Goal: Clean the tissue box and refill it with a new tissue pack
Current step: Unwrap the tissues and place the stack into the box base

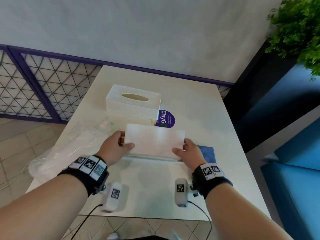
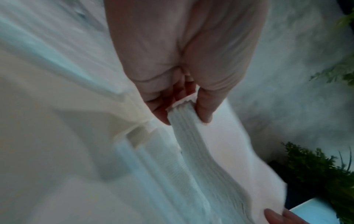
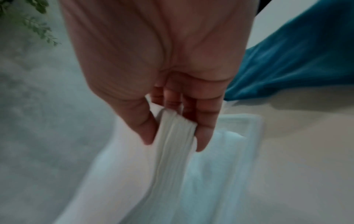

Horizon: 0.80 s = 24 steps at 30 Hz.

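While gripped at both short ends, stack of tissues held just above the desk, tilted with its broad face toward the head camera. Left hand clamped on the left end, thumb across the near face and fingers behind; from the left wrist view, thumb and fingers pinching the layered edge of the stack. Right hand likewise closed on the right end, thumb on the near face; from the right wrist view, thumb on one side, fingers on the other, folded layers squeezed between them. Both grips therefore grasping the tissues, neither released.

Directly below the stack, flat white tray-like piece lying on the desk (possibly the box's base; cannot tell for certain). Farther back, white ribbed tissue box standing upright on the desk, oval slot on top, well apart from the hands. Just right of the box, round purple sticker on the desk surface, partly hidden by the stack. Blue cloth lying flat beside the right hand. Crumpled clear plastic wrapping sprawled over the desk's left edge. Green plant at far right, above a blue seat.
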{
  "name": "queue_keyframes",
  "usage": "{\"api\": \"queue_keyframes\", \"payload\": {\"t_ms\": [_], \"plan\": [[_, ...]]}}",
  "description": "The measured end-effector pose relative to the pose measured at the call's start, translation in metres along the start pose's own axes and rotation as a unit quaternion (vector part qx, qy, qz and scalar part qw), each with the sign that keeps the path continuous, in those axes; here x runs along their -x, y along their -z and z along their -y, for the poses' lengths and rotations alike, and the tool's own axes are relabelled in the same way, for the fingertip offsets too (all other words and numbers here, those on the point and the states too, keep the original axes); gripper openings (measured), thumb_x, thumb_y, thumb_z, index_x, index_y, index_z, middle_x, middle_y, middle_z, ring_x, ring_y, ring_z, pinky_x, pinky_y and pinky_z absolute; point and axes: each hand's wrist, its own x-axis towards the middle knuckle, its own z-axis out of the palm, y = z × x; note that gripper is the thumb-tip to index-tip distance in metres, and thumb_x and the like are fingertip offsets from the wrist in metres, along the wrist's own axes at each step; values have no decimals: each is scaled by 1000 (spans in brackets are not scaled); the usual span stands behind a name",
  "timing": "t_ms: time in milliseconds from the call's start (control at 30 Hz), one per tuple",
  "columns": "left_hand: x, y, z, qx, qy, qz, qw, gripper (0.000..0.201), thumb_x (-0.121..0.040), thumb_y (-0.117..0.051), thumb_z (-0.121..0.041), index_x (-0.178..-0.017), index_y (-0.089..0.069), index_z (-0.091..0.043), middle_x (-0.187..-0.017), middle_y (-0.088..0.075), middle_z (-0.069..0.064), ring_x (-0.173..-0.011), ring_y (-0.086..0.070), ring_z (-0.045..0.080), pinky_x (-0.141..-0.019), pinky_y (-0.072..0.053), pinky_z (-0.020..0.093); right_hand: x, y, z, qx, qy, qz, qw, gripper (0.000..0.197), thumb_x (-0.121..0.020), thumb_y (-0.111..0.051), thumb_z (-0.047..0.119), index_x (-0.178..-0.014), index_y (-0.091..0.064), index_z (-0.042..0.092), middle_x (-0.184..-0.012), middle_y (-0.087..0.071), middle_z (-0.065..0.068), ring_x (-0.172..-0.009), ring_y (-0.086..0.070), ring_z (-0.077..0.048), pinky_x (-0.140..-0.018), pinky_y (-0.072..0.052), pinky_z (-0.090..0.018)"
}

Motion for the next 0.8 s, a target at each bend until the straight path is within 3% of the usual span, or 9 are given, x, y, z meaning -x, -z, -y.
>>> {"api": "queue_keyframes", "payload": {"t_ms": [133,267,367,433,500,567,633,700,800], "plan": [[-21,-6,-9,4,29,1,1000,41,-82,-71,-35,-115,-59,-14,-101,-66,1,-86,-64,18,-70,-48,27,-22,3,11,26,-45,-22,998,48,-85,-68,16,-128,-51,8,-101,-65,-7,-85,-66,-22,-61,-59,-31],[-28,-13,-4,-32,47,6,998,44,-83,-71,-35,-118,-59,-11,-104,-65,2,-92,-61,21,-77,-45,29,-29,-1,5,54,-65,-24,996,49,-83,-69,17,-128,-52,7,-97,-64,-8,-85,-68,-25,-71,-61,-41],[-29,-16,1,-52,57,11,997,48,-83,-70,-36,-121,-57,-10,-109,-64,4,-95,-59,22,-81,-45,30,-31,-3,1,64,-83,-23,994,49,-84,-69,19,-128,-52,8,-95,-64,-6,-85,-67,-25,-73,-61,-42],[-29,-17,2,-55,63,8,996,53,-81,-72,-37,-123,-56,-10,-113,-63,5,-95,-59,21,-84,-45,30,-32,-5,1,108,-94,-24,989,56,-84,-69,24,-133,-48,9,-105,-62,-7,-94,-65,-26,-80,-59,-40],[-27,-16,0,-62,47,-26,997,60,-79,-74,-39,-127,-53,-10,-117,-60,5,-94,-56,17,-84,-42,28,-32,-6,4,199,-103,-28,974,66,-83,-67,34,-140,-41,13,-129,-52,-10,-113,-58,-29,-92,-52,-38],[-25,-9,-6,-61,-1,-78,995,58,-81,-72,-37,-129,-51,-12,-122,-55,7,-95,-53,13,-84,-40,26,-31,-8,11,232,-84,-50,968,63,-84,-64,37,-140,-41,17,-138,-42,-10,-121,-51,-31,-100,-45,-39],[-21,5,-8,-60,-64,-136,987,54,-82,-71,-33,-128,-51,-14,-126,-50,9,-99,-55,16,-87,-42,28,-28,-14,26,225,-35,-86,970,52,-86,-61,31,-135,-47,20,-137,-41,-7,-121,-47,-29,-103,-42,-40],[-14,24,-4,-97,-110,-212,966,63,-76,-77,-35,-129,-50,-15,-126,-47,14,-109,-54,28,-95,-43,40,-27,-26,46,211,26,-102,972,42,-86,-58,26,-128,-53,22,-133,-45,-4,-118,-49,-26,-100,-43,-38],[2,50,10,-180,-51,-258,948,99,-61,-82,-53,-141,-34,-21,-138,-37,17,-127,-36,36,-103,-30,53,-27,-58,80,192,95,-48,976,35,-87,-58,23,-122,-59,20,-129,-49,-5,-112,-56,-24,-99,-46,-35]]}}
